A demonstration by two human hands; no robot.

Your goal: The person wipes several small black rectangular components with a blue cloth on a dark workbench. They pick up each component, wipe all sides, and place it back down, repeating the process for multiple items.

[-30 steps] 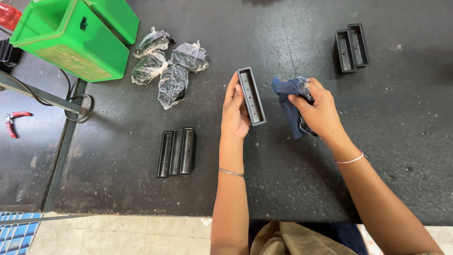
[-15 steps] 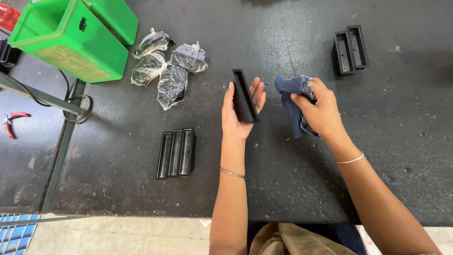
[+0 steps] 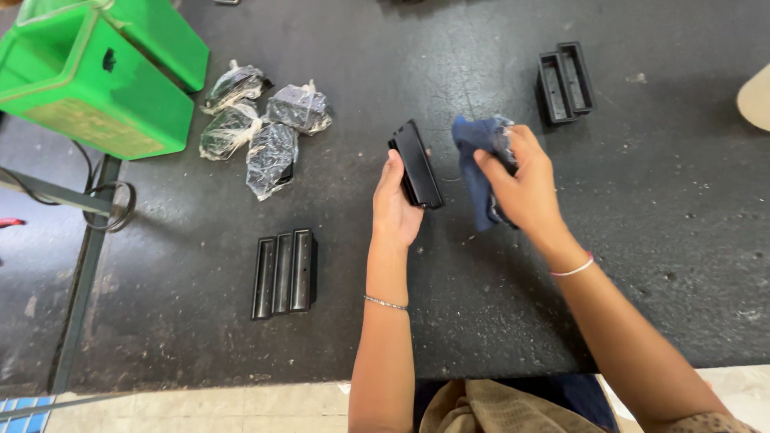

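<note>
Over a scuffed black worktable (image 3: 642, 200), the left hand (image 3: 395, 210) is gripping a long black plastic casing (image 3: 417, 164) tilted toward the right hand (image 3: 525, 184), whose fingers are bunching a blue cloth (image 3: 475, 172) ready alongside.

Bare tabletop (image 3: 497, 321) — 3 black trays (image 3: 284, 273) leftward

Black part (image 3: 417, 164), blue cloth (image 3: 480, 172), green bins (image 3: 96, 72), dark speckled table (image 3: 481, 321).
</note>
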